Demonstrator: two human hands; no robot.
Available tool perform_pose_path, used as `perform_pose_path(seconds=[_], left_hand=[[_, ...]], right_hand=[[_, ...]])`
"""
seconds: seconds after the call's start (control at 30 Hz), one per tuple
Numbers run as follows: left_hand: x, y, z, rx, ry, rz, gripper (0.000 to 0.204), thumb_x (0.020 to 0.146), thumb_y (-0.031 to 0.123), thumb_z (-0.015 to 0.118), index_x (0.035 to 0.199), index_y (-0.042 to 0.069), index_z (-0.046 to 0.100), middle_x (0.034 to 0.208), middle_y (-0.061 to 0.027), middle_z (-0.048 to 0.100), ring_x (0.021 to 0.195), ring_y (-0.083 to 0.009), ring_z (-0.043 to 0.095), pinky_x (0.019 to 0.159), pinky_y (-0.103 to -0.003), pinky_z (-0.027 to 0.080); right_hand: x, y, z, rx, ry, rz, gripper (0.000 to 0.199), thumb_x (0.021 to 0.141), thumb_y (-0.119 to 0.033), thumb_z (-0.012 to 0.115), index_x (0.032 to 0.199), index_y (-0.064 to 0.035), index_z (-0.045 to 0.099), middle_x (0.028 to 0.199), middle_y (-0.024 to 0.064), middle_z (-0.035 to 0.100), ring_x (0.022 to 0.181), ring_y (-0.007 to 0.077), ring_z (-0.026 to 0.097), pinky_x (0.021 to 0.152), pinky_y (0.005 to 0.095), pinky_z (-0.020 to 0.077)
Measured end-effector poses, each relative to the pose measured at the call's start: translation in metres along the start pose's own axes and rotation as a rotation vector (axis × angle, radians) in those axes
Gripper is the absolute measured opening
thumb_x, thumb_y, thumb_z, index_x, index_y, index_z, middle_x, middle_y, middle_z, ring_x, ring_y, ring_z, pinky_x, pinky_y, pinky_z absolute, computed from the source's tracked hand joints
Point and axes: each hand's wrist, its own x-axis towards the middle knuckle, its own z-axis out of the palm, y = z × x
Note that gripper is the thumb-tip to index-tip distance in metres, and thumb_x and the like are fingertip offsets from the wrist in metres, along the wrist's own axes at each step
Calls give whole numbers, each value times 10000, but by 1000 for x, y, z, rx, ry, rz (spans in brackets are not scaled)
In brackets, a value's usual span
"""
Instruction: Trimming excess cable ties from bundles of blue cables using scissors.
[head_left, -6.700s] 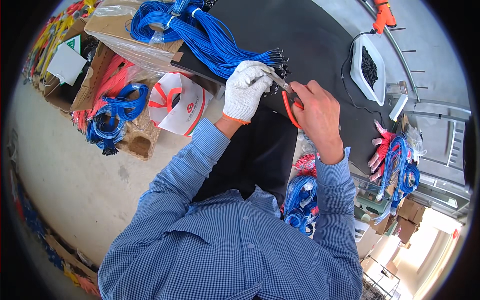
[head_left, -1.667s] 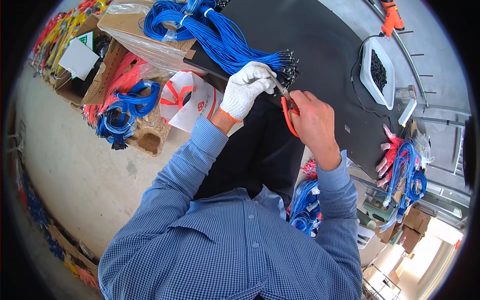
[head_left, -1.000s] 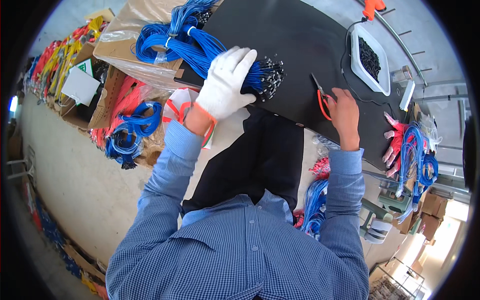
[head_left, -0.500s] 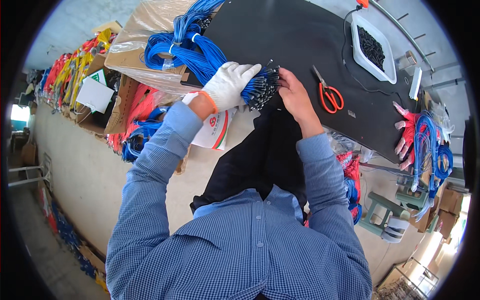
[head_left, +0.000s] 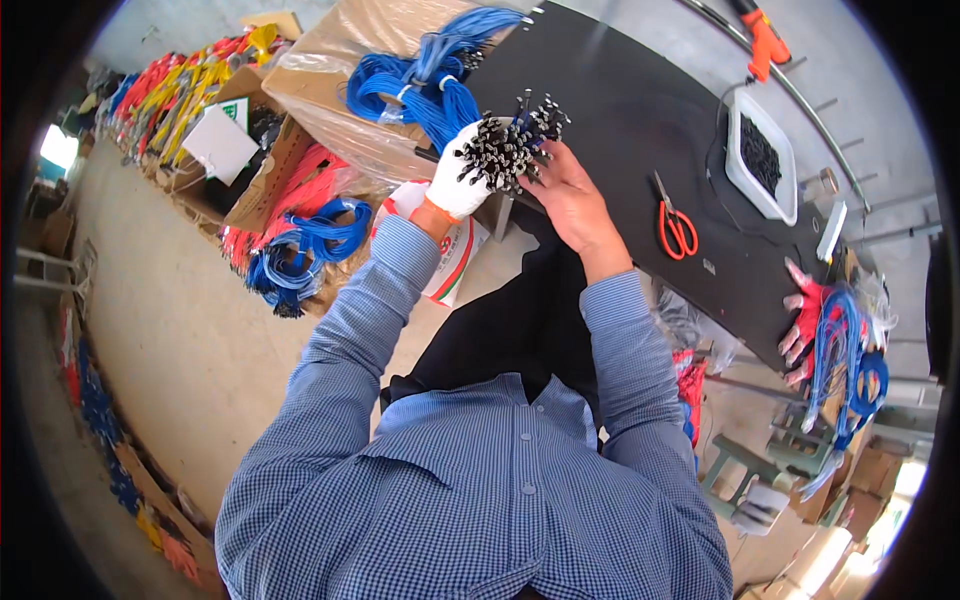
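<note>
A bundle of blue cables (head_left: 448, 112) with black-and-silver tips (head_left: 500, 155) lies over the near left corner of the black table. My left hand (head_left: 458, 188), in a white knitted glove with an orange cuff, is closed around the bundle just behind the tips, which now face up toward me and fan out. Bare, my right hand (head_left: 572, 205) is at the right side of the tips with its fingers apart, touching the outer ones; some fingertips are hidden behind them. Orange-handled scissors (head_left: 677, 228) lie partly spread on the table to the right.
A white tray (head_left: 733, 165) of small black parts stands at the table's far right, beside a cord and an orange-black tool (head_left: 765, 45). Pink gloves (head_left: 803, 320) and blue cable coils (head_left: 868, 385) hang at the right edge. Plastic-covered cardboard (head_left: 330, 85) and boxed cables crowd the left.
Both hands have tipped the bundle so its ends turn up toward me and spread. My right hand has turned and come closer under them. The view has shifted slightly.
</note>
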Motion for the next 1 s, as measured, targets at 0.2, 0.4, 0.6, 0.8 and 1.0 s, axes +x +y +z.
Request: perform_pose_path(seconds=[0.2, 0.4, 0.6, 0.8, 1.0], left_hand=[[-10, 13, -2, -501, 211, -285, 331, 1016, 106, 621, 1333, 10, 625, 1284, -75, 709, 1147, -194, 668, 1031, -331, 510], [-18, 7, 6, -958, 297, -340, 373, 1042, 14, 561, 1412, -5, 522, 1305, -99, 674, 1138, -172, 675, 993, -322, 569], [-22, -8, 17, -1208, 361, -431, 364, 1048, 9, 543, 1412, 1, 524, 1291, -91, 660, 1138, -177, 673, 987, -319, 576], [-19, 13, 8, -945, 324, -364, 318, 1052, 12, 528, 1369, 4, 553, 1275, -93, 673, 1114, -151, 676, 971, -299, 569], [-19, 22, 5, -1363, 397, -501, 329, 1049, 3, 519, 1377, 4, 547, 1297, -97, 672, 1134, -181, 685, 999, -324, 574]], right_hand=[[14, -7, 57, -516, -103, -190, 757, 937, 172, 428, 1635, -70, 261, 1522, 84, 507, 1363, 191, 531, 1158, 333, 411], [14, -8, 63, -623, -74, -223, 709, 927, 176, 435, 1589, -60, 342, 1461, 82, 560, 1302, 191, 577, 1114, 330, 459], [13, -10, 70, -591, -67, -196, 710, 907, 188, 444, 1562, -77, 386, 1425, 76, 574, 1264, 179, 593, 1073, 318, 488], [8, -17, 73, -577, -49, -173, 705, 895, 198, 449, 1540, -85, 413, 1378, 64, 600, 1197, 156, 616, 1035, 310, 503], [9, -11, 65, -513, -32, -175, 639, 900, 192, 459, 1478, -80, 466, 1312, 46, 633, 1168, 143, 621, 1027, 309, 504]])
